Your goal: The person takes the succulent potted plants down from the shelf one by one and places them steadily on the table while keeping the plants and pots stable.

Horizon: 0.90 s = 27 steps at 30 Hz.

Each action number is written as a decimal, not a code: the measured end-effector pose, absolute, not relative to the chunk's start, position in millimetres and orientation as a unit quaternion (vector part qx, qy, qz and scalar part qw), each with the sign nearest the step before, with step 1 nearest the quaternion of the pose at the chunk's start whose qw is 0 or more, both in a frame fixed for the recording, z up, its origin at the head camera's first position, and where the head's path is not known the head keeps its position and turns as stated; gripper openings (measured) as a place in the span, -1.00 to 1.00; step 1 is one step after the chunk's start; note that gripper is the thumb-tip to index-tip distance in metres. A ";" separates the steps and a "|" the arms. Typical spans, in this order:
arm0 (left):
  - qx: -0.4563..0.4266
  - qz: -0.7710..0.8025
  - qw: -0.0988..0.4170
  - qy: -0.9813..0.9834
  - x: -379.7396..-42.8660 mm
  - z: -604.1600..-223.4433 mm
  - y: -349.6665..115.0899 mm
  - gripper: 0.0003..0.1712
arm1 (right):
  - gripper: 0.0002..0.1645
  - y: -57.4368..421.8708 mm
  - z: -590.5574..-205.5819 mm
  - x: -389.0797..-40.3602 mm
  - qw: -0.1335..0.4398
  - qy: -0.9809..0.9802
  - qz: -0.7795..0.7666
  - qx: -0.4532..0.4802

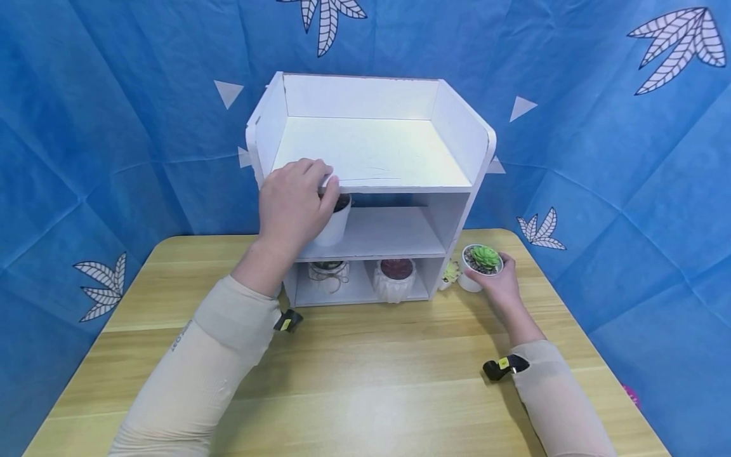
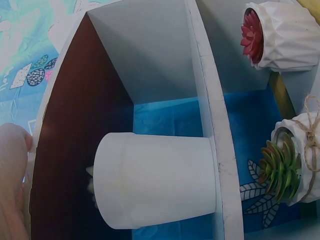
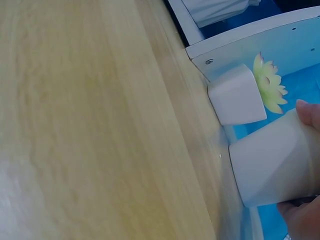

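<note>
My left hand (image 1: 294, 200) rests on the front edge of the white shelf unit's (image 1: 365, 189) top board, holding nothing loose. Just below it, on the middle shelf, stands a white pot (image 2: 155, 182), partly covered by the hand in the head view. To the right of the unit, my right hand (image 1: 502, 282) grips a white pot with a green succulent (image 1: 484, 257), thumb on one side and fingers on the other. The base of this pot (image 3: 275, 160) is at the tabletop. Beside it stands a smaller white pot with a pale yellow-green succulent (image 3: 237, 97), close against the unit's side.
On the bottom shelf are a white pot tied with twine (image 1: 328, 273), holding a green succulent, and a ridged white pot with a red succulent (image 1: 395, 279). The wooden table (image 1: 365, 368) extends in front. A blue patterned cloth (image 1: 599, 158) hangs behind and at both sides.
</note>
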<state>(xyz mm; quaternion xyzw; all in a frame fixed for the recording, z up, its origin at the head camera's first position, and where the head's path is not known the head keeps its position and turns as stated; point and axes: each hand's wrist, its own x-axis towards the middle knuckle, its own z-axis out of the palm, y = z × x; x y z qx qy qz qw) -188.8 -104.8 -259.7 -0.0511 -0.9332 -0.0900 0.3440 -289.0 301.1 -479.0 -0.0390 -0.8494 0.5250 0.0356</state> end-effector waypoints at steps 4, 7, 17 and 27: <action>-0.051 -0.090 0.345 -0.933 -189.0 -259.4 -104.3 -0.48 | 0.37 301.0 -478.8 -288.9 0.033 -0.851 0.522 -0.036; -0.052 -0.091 0.346 -0.933 -189.0 -259.4 -104.1 -0.47 | 0.37 300.8 -477.7 -287.9 0.028 -0.851 0.523 -0.035; -0.056 -0.093 0.350 -0.930 -189.0 -259.4 -104.4 -0.48 | 0.39 301.8 -476.2 -285.5 0.016 -0.851 0.525 -0.029; -0.055 -0.093 0.349 -0.931 -189.6 -260.3 -105.6 -0.47 | 0.38 298.9 -474.8 -284.4 0.013 -0.845 0.533 -0.035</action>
